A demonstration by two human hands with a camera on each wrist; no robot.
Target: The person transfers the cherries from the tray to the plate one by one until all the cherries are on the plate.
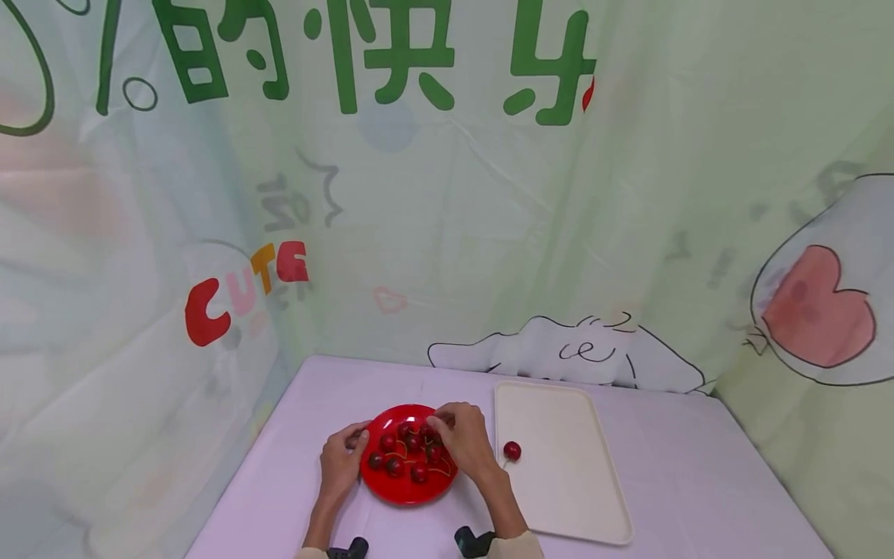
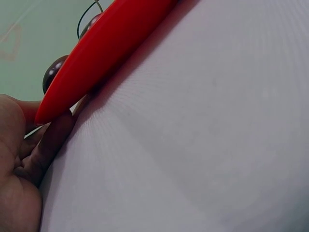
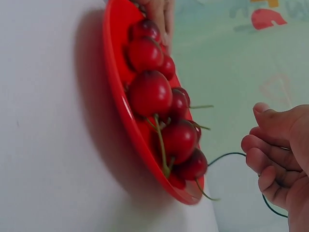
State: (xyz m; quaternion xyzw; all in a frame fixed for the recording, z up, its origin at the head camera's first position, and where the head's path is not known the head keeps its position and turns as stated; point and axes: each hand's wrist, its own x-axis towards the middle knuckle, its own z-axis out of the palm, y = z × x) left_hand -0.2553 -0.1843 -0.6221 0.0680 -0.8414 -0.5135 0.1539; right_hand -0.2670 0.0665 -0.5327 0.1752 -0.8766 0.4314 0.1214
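A red plate [image 1: 405, 494] holds several dark red cherries [image 1: 395, 466] with green stems. My left hand [image 1: 340, 464] grips the plate's left rim; in the left wrist view its thumb lies above the rim [image 2: 91, 63] and its fingers are beneath. That side of the plate looks raised off the cloth. Over the plate's right rim hovers my right hand [image 1: 466, 441]. In the right wrist view this hand [image 3: 285, 150] has loosely bent fingers, apart from the cherries, and nothing shows in its grasp.
A cream tray [image 1: 569, 481] lies right of the plate on the pale lilac tablecloth [image 1: 677, 473]. A single cherry [image 1: 512, 451] sits at the tray's left edge, its stem pointing toward me. A printed fabric backdrop [image 1: 489, 233] hangs behind and at both sides.
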